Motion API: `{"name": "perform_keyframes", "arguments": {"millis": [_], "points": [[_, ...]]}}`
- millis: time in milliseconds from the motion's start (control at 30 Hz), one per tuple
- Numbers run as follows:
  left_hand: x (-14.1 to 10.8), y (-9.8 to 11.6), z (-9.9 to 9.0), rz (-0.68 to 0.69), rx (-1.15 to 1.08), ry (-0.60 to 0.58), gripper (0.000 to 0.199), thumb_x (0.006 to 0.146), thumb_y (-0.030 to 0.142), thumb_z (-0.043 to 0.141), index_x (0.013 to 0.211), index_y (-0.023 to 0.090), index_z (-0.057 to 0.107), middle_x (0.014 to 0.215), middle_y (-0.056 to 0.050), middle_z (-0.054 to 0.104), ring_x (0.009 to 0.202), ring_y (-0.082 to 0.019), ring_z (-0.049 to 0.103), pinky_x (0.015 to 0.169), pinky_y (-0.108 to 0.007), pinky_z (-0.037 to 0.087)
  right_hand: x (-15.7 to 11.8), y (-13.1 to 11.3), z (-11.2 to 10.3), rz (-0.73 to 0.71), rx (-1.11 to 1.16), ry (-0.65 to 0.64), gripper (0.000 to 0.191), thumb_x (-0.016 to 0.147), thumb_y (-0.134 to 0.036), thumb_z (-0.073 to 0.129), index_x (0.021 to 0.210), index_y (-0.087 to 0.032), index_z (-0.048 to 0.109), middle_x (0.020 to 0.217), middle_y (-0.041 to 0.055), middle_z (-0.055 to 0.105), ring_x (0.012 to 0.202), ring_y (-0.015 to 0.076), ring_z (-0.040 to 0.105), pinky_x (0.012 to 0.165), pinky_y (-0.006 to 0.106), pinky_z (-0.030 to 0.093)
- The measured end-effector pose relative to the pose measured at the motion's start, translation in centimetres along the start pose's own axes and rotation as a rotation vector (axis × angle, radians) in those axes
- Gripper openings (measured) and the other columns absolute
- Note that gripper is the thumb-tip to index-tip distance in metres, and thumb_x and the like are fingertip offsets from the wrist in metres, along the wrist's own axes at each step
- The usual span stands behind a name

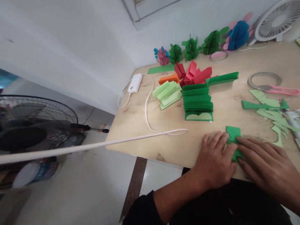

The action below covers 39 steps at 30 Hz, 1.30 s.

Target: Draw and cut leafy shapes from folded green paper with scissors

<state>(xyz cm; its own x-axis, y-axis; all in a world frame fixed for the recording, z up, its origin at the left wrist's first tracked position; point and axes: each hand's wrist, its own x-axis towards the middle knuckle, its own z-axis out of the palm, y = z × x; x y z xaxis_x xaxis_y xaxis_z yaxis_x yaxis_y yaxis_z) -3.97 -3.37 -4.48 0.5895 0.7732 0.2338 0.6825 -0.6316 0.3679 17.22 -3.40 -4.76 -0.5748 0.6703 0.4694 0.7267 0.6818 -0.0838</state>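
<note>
A small piece of green paper (232, 132), folded with a crease across it, lies near the table's front edge. My left hand (215, 159) presses on its left side, fingers bent and thumb on the paper. From the right, my right hand (264, 159) grips the paper's edge between fingertips and thumb. Just beyond the hands is a stack of pleated dark green paper (198, 98), with a pale green scalloped piece (198, 116) on its front. Beside that stack sit folded light green papers (167, 93), orange paper (168, 79) and red folded papers (193, 74).
Pink-handled scissors (284, 90), a roll of tape (253, 82) and green paper scraps (273, 114) lie on the right. Paper ornaments (191, 47) and a white fan (278, 22) line the wall. A white cable (146, 109) runs from a power bank (136, 83). A black floor fan (35, 125) stands left.
</note>
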Motion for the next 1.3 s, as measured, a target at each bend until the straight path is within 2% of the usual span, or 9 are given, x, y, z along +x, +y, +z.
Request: {"name": "perform_keyframes", "arguments": {"millis": [300, 533, 833, 1000, 1067, 1167, 1300], "points": [[0.0, -0.1, -0.2, 0.000, -0.006, 0.000, 0.047, 0.100, 0.040, 0.044, 0.138, 0.013, 0.054, 0.158, -0.016, 0.046, 0.149, -0.029, 0.034, 0.121, -0.051, 0.025, 0.3, 0.1, -0.2, -0.066, -0.028, -0.013, 0.030, 0.093, -0.027, 0.053, 0.115, -0.010, 0.065, 0.118, 0.0242, 0.073, 0.108, 0.0378, 0.067, 0.085, 0.049, 0.048], [0.5, -0.1, -0.4, 0.003, 0.047, 0.016, 0.044, 0.100, 0.040, 0.044, 0.132, 0.013, 0.057, 0.158, -0.014, 0.045, 0.146, -0.031, 0.036, 0.118, -0.053, 0.029, -0.1, -0.2, -0.1, 0.010, 0.018, -0.025, 0.034, 0.094, -0.027, 0.053, 0.124, -0.015, 0.064, 0.122, 0.0200, 0.073, 0.114, 0.0357, 0.066, 0.091, 0.050, 0.048], [0.5, -0.1, -0.3, 0.005, 0.055, 0.002, 0.043, 0.102, 0.041, 0.041, 0.131, 0.014, 0.057, 0.157, -0.012, 0.046, 0.143, -0.032, 0.039, 0.118, -0.053, 0.027, -0.3, -0.3, 0.0, 0.046, 0.055, -0.012, 0.035, 0.093, -0.028, 0.054, 0.125, -0.020, 0.065, 0.123, 0.0162, 0.074, 0.116, 0.0337, 0.066, 0.092, 0.048, 0.048], [0.4, -0.3, -0.3, 0.009, 0.024, -0.002, 0.045, 0.101, 0.040, 0.042, 0.133, 0.013, 0.057, 0.158, -0.012, 0.046, 0.143, -0.032, 0.038, 0.118, -0.053, 0.028, 0.0, -0.2, -0.2, 0.015, 0.033, -0.014, 0.033, 0.093, -0.026, 0.055, 0.122, -0.015, 0.065, 0.121, 0.0206, 0.073, 0.114, 0.0365, 0.067, 0.088, 0.049, 0.049], [0.6, -0.5, -0.5, 0.017, 0.010, -0.016, 0.046, 0.101, 0.040, 0.042, 0.135, 0.013, 0.056, 0.157, -0.012, 0.047, 0.143, -0.031, 0.038, 0.117, -0.052, 0.029, 0.1, -0.1, -0.2, 0.007, 0.020, -0.023, 0.032, 0.092, -0.024, 0.058, 0.121, -0.016, 0.065, 0.121, 0.0193, 0.074, 0.113, 0.0356, 0.067, 0.088, 0.049, 0.048], [1.0, -1.2, -0.9, 0.051, 0.015, -0.061, 0.044, 0.101, 0.035, 0.041, 0.137, 0.015, 0.057, 0.155, -0.011, 0.050, 0.142, -0.029, 0.039, 0.114, -0.049, 0.032, 0.2, -0.1, -0.3, 0.002, 0.006, -0.034, 0.030, 0.092, -0.024, 0.059, 0.121, -0.020, 0.065, 0.121, 0.0156, 0.074, 0.111, 0.0333, 0.068, 0.087, 0.047, 0.048], [1.4, -2.2, -0.9, 0.089, 0.076, -0.081, 0.042, 0.103, 0.022, 0.038, 0.138, 0.020, 0.060, 0.152, -0.007, 0.054, 0.139, -0.025, 0.043, 0.110, -0.044, 0.033, 0.4, -0.3, -0.5, 0.010, 0.000, -0.042, 0.029, 0.093, -0.025, 0.059, 0.121, -0.019, 0.064, 0.120, 0.0165, 0.075, 0.107, 0.0333, 0.069, 0.084, 0.046, 0.048]]}}
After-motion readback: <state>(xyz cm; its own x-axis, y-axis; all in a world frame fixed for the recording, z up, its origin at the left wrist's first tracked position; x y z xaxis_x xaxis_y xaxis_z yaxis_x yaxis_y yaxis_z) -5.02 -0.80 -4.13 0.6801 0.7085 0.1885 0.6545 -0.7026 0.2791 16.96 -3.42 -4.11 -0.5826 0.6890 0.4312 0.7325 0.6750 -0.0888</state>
